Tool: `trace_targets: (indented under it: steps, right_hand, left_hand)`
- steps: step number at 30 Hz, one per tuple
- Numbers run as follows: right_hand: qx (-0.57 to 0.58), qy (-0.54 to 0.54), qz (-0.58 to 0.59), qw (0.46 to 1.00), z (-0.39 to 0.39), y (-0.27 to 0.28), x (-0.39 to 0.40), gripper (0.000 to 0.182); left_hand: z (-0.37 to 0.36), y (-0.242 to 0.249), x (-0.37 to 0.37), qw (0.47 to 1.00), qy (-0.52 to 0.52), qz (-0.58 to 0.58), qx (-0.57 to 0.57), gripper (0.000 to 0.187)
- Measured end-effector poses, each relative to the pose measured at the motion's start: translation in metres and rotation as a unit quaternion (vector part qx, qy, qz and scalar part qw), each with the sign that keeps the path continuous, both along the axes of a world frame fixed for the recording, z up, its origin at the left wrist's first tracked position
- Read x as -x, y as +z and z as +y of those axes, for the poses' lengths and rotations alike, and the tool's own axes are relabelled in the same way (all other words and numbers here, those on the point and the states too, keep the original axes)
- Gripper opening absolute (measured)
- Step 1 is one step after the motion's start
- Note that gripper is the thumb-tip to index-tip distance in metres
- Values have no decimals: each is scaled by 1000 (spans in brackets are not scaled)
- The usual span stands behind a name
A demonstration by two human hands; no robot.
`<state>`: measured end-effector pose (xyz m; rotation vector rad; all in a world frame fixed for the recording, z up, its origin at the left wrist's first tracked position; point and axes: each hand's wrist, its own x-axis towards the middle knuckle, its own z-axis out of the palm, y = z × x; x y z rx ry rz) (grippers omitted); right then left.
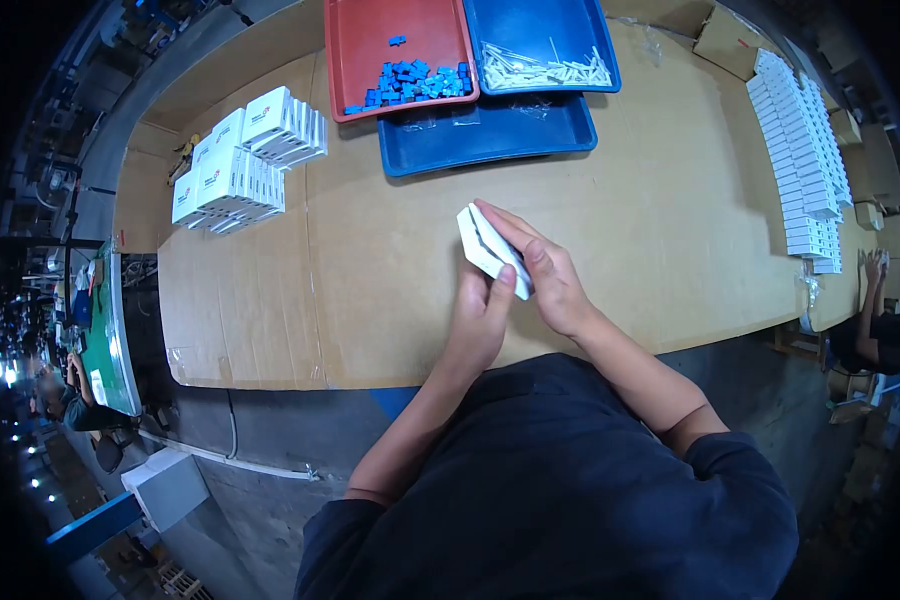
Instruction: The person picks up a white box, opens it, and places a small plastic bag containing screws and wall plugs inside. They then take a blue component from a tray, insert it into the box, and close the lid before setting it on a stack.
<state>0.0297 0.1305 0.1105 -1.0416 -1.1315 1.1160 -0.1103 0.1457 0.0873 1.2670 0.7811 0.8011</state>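
Observation:
Between my two hands is a small white box [485,245], tilted above the cardboard-covered table, with a dark gap running along its side. My left hand [482,310] holds its lower side, the thumb near the bottom end. My right hand [545,270] lies along the other side, its fingers reaching up to the top end. Beyond the hands sits an empty-looking blue tray [490,150]. Behind it are a red tray [400,25] with small blue parts [410,82] and another blue tray [540,20] with thin white pieces [550,70].
Stacked white boxes [235,175] stand on the table's left part. Long rows of white boxes [795,150] line the right side. A person's arms [873,290] show at the far right, and another person [80,390] is at the green table [110,340] on the left.

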Motion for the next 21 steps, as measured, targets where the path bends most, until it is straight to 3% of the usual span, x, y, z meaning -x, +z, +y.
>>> trace_targets:
  steps: [4, 7, 12, 15, 19, 21]
  right_hand:
    - [-35, 5, -98, 995, -3, -7, -4, 59]
    - [-66, 43, -195, 978, -8, -2, -7, 60]
    - [-129, -2, -312, 941, -9, -24, -5, 60]
    - [-139, -16, -345, 928, -10, -28, -3, 56]
    - [-136, -27, -363, 921, -14, -39, -1, 55]
    - [-96, -15, -401, 911, -17, -48, -3, 63]
  left_hand:
    - [7, -4, 4, 980, 104, -108, 130, 64]
    - [14, 7, 10, 976, 89, -72, 186, 69]
    - [8, -2, 6, 986, 81, -10, 148, 69]
    - [10, -6, 2, 983, 99, -34, 149, 58]
    - [6, -8, 1, 985, 104, -24, 138, 57]
    - [6, -6, 1, 984, 98, -24, 148, 57]
